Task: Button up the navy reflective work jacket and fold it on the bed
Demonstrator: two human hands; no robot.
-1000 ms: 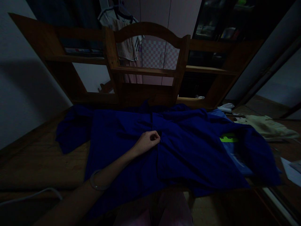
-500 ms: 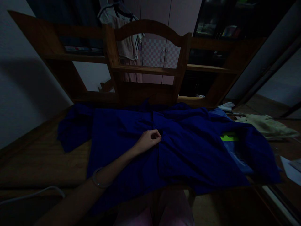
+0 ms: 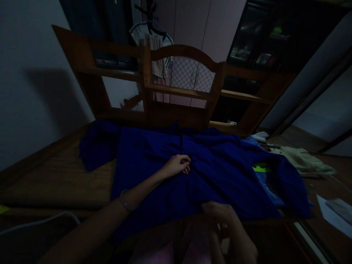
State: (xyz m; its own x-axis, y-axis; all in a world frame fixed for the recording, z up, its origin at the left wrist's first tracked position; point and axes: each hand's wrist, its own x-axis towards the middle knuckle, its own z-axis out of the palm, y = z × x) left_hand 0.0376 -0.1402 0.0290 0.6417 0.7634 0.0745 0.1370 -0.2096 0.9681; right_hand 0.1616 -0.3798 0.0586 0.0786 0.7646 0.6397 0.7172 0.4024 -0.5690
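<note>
A dark blue long-sleeved garment, likely a shirt or jacket, lies spread over the wooden desktop with its sleeves out to both sides. At its middle front opening, my left hand pinches the fabric edge between thumb and index finger, its other fingers loosely curled. A light bangle circles the left wrist. My right hand is over the garment's near edge, smeared by motion with its fingers bent; whether it holds anything cannot be made out.
A wooden shelf unit rises behind the garment. Light blue cloth with a bright green patch shows under the right sleeve. Pale cloth and papers lie at right. A white cable runs along the near left.
My right hand has come into view from below, at the garment's near edge. The left hand stays at the front opening, its lower fingers slightly more extended. The camera view has shifted.
</note>
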